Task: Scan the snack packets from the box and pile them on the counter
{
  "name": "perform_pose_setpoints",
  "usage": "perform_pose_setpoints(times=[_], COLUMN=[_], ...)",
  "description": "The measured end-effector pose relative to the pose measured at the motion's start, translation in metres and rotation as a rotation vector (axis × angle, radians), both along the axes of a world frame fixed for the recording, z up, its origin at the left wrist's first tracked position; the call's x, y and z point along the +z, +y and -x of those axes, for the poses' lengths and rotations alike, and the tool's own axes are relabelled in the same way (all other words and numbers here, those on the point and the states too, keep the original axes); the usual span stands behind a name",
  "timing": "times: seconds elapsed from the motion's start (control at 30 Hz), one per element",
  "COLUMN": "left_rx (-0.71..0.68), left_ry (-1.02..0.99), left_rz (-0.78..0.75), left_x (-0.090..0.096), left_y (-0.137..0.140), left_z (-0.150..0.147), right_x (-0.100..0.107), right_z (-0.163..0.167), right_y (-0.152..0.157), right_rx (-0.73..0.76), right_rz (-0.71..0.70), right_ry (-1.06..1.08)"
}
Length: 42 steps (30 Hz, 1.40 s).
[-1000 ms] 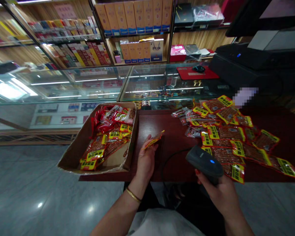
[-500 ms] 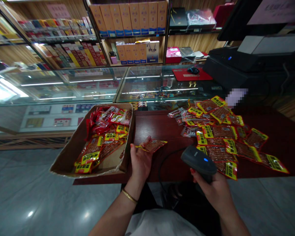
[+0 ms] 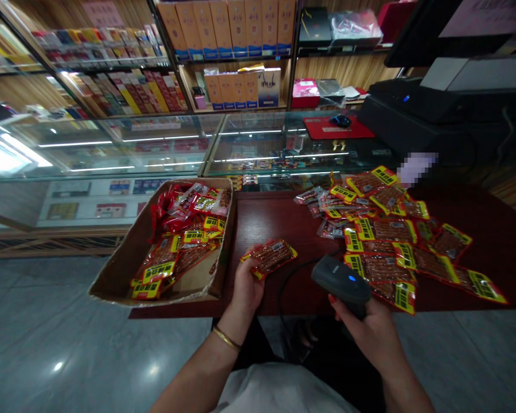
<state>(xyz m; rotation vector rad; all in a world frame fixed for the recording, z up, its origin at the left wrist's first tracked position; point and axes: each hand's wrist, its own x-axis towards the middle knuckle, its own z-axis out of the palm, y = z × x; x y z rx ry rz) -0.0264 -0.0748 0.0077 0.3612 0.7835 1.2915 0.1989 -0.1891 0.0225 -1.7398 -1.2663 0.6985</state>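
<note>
Between the thumb and fingers of my left hand [image 3: 247, 287] is a snack packet [image 3: 273, 257], red and yellow with brown sticks showing through its clear front. A small pale label faces up on it. My right hand [image 3: 374, 327] is wrapped around the handle of a black barcode scanner [image 3: 341, 282], whose blue light is lit and whose head points left toward the packet. To the left stands an open cardboard box [image 3: 198, 287] with several similar packets [image 3: 159, 271] inside. A spread pile of the same packets [image 3: 387, 268] lies right of the scanner.
The dark red wooden table [image 3: 258, 212] meets a glass display counter [image 3: 155, 143]. The scanner's cable [image 3: 280, 292] loops over the table edge. A mouse [image 3: 339, 120] rests on a red mat [image 3: 313, 131], beside black register equipment [image 3: 434, 123]. Shelves of boxes [image 3: 236, 28] line the back.
My left hand has turned the packet so its labelled face shows more fully, and its fingers have closed on it. The scanner has shifted slightly left.
</note>
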Motion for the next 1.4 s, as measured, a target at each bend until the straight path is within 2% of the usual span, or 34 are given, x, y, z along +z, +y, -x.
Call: perform_pose_setpoints(times=[0.4,0.6,0.93,1.03,1.17,1.27,1.4], left_rx=[0.007,0.035,-0.088,-0.116,-0.258,-0.365,-0.514], left_ry=[0.053,0.088,0.108,0.169,0.173,0.187,0.283], left_rz=[-0.09,-0.085,-0.073,-0.021,-0.037,-0.108,-0.195], left_x=[-0.001,-0.001,0.015,0.024,0.045,0.057,0.056], left_y=[-0.002,-0.001,-0.002,0.009,0.027,0.042,0.064], left_z=[-0.002,-0.003,-0.007,-0.024,-0.063,-0.105,-0.175], right_x=[-0.004,-0.002,0.007,0.009,0.016,0.022,0.026], right_z=[0.0,0.0,0.0,-0.009,-0.024,-0.034,-0.045], right_y=[0.001,0.001,-0.001,-0.007,-0.019,-0.026,-0.028], right_rx=[0.007,0.03,-0.007,-0.028,-0.089,-0.126,-0.171], right_rz=[0.01,0.03,-0.041,-0.045,-0.04,-0.03,-0.019], right_ry=[-0.055,-0.069,-0.025,-0.005,0.009,0.039,0.072])
